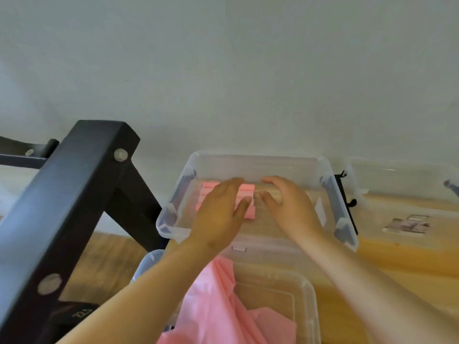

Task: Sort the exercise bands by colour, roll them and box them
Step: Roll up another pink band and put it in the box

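A clear plastic box point(173, 229) stands on the wooden floor by the wall. Inside it, at the left, lie several rolled pink exercise bands point(246, 190) side by side. My left hand point(221, 212) lies flat over the pink rolls with straight fingers. My right hand point(288, 204) is inside the box just to the right of the rolls, fingers relaxed and slightly bent, holding nothing. Loose unrolled pink bands point(223, 309) hang over a clear lid or box point(305, 294) close to me.
A black metal rack frame point(74, 199) with bolts rises at the left, close to the box. Another clear box point(407, 184) stands at the right on the wooden floor point(397, 256). A pale wall fills the back.
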Demonstrator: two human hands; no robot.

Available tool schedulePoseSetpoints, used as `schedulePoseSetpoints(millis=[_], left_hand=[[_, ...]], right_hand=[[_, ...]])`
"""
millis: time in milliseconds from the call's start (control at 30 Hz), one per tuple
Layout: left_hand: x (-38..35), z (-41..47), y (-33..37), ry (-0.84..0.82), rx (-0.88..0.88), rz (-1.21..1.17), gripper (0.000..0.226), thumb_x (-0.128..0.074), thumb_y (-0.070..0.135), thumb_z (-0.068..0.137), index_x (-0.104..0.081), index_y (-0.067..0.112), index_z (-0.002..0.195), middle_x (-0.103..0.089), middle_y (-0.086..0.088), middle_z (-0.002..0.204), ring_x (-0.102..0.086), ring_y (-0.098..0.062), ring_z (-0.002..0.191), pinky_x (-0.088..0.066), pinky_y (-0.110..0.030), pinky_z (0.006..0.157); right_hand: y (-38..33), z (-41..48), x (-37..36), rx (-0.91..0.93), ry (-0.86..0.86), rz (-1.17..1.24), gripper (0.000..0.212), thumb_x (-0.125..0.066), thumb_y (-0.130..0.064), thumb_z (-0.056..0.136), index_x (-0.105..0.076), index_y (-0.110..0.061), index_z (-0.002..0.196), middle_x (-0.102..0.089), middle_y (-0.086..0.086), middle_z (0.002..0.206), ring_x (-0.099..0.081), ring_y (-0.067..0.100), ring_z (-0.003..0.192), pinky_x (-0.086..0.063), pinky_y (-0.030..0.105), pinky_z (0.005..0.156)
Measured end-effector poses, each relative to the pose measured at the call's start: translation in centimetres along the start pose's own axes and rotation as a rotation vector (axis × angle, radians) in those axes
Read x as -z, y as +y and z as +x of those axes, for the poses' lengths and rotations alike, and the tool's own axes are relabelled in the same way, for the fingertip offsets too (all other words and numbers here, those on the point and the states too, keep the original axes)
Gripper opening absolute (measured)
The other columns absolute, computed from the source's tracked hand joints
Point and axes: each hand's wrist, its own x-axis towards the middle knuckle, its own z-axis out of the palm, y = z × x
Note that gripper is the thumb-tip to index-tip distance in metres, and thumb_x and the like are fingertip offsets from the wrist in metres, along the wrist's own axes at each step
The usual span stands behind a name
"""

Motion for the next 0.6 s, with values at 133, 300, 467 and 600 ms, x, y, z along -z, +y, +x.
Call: schedulePoseSetpoints(millis=[133, 300, 467, 600], left_hand=[[-1.3, -2.1, 0.0, 0.108, -0.108, 0.129, 0.062, -0.028, 0.050, 0.098, -0.043, 0.012, 0.144, -0.043, -0.006, 0.150, -0.037, -0.023, 0.140, -0.024, -0.032, 0.114], [-2.3, -4.0, 0.4, 0.258, -0.223, 0.242, 0.067, -0.021, 0.051, 0.096, -0.046, 0.009, 0.142, -0.044, -0.007, 0.150, -0.034, -0.023, 0.142, -0.019, -0.032, 0.115], [-2.7, -7.4, 1.0, 0.266, -0.276, 0.277, 0.069, -0.020, 0.051, 0.095, -0.044, 0.008, 0.143, -0.043, -0.009, 0.150, -0.034, -0.025, 0.142, -0.019, -0.033, 0.116], [-2.2, -13.6, 2.4, 0.205, -0.265, 0.298, 0.061, -0.028, 0.050, 0.101, -0.040, 0.010, 0.146, -0.037, -0.006, 0.154, -0.029, -0.021, 0.145, -0.016, -0.031, 0.117]], right_hand=[[1.0, -3.2, -0.2, 0.166, 0.021, -0.130, 0.034, -0.054, -0.028, 0.097, -0.061, -0.013, 0.128, -0.063, 0.003, 0.127, -0.053, 0.021, 0.122, -0.032, 0.029, 0.105], [1.7, -5.8, -0.3, 0.366, 0.185, -0.309, 0.041, -0.047, -0.035, 0.093, -0.066, -0.008, 0.118, -0.068, 0.007, 0.119, -0.058, 0.026, 0.117, -0.038, 0.038, 0.103], [1.9, -9.2, -0.4, 0.418, 0.191, -0.389, 0.045, -0.043, -0.037, 0.097, -0.062, -0.006, 0.124, -0.064, 0.011, 0.126, -0.055, 0.028, 0.122, -0.036, 0.041, 0.106], [0.3, -15.2, 0.9, 0.418, 0.134, -0.437, 0.042, -0.045, -0.032, 0.102, -0.052, -0.010, 0.137, -0.054, 0.006, 0.140, -0.044, 0.022, 0.133, -0.026, 0.034, 0.112]])
